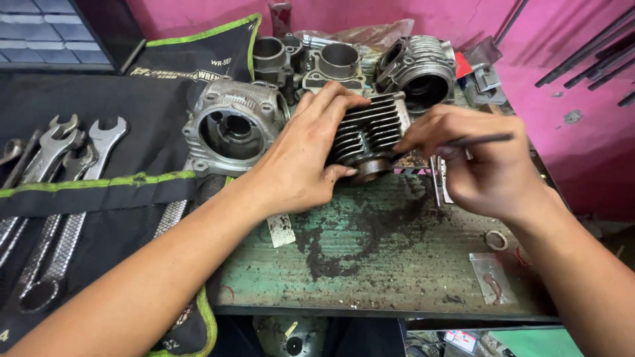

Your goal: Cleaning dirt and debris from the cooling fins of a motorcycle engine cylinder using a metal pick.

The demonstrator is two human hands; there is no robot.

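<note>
Steadying a finned engine cylinder (370, 132) on a grimy green counter (397, 264), a person is working at its right side with a thin dark tool (479, 139). The left hand (301, 155) is lying spread over the cylinder's left flank, fingers (331, 96) reaching across the top fins and the thumb pressing near the round sleeve at its near end. The right hand (486, 162) is pinching the tool between thumb and fingertips, its tip aimed at the fins.

The cylinder is sitting at the middle of the counter, toward the far side, touching both hands. Just to its left a cylinder head (231, 125) is resting on the edge of a black tool roll (99, 198) that is carrying a row of wrenches (53, 158). More engine castings (344, 63) are crowding the far edge against a pink wall (569, 99). A small metal ring (495, 239) and a clear plastic bag (491, 277) are lying near the right corner.

Judged by its look, the cast-metal cylinder is likely handling heavy and rigid, with thin fins that could chip or bite into skin and an oily film that may be making it slippery. The broad finned flanks, gripped from opposite sides, appear to be offering the surest hold.
</note>
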